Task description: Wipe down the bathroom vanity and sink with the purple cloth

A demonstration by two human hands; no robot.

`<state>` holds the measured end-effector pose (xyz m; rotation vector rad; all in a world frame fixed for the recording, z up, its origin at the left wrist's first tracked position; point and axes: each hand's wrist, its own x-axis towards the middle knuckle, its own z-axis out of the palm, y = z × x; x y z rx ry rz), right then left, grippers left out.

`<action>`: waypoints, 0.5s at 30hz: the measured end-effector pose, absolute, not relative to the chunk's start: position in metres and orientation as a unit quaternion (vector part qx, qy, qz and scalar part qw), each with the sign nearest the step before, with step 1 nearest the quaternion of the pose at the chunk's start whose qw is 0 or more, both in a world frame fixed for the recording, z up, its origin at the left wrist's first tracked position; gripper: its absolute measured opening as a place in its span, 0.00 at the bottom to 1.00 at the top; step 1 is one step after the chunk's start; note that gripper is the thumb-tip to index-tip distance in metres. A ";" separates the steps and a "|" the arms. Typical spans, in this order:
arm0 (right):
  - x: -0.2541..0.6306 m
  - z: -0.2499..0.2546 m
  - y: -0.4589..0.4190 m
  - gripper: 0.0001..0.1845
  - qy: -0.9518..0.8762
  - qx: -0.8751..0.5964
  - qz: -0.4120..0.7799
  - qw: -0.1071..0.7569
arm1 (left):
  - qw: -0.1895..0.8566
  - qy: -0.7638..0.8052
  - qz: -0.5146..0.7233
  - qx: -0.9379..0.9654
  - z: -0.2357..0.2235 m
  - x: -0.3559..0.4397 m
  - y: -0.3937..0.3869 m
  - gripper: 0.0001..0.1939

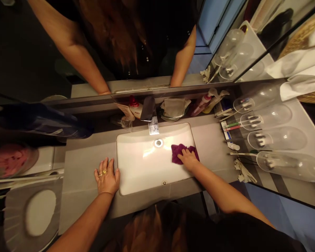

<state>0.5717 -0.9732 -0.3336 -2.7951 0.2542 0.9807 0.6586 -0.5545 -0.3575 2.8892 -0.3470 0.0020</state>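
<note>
My right hand [189, 159] presses a crumpled purple cloth [177, 154] against the right inner side of the white rectangular sink [138, 171]. Its fingers curl over the cloth, and my palm hides part of it. My left hand [108, 178] rests flat on the grey countertop [81, 168], just left of the sink rim, fingers spread and holding nothing. A yellow ring shows on one finger. Behind the basin stands the faucet [153, 124], with a round drain [158, 142] in front of it.
Behind the sink stand a red-capped bottle [136, 107], a pack of tissues [175, 106] and a pump bottle [201, 105]. Clear cups [280, 138] with toothbrushes line the right. At left are a big blue bottle [47, 120] and a toilet [13, 217]. A mirror [136, 42] spans the back.
</note>
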 end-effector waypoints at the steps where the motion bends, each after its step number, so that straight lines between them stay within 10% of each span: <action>1: 0.552 -0.329 -0.969 0.34 0.083 -0.933 0.340 0.086 | 0.115 -0.121 0.003 0.986 -0.358 0.659 -0.554 0.31; 15: 0.541 -0.333 -0.853 0.36 0.039 -0.879 0.316 0.355 | 0.120 -0.138 0.002 0.983 -0.352 0.662 -0.557 0.33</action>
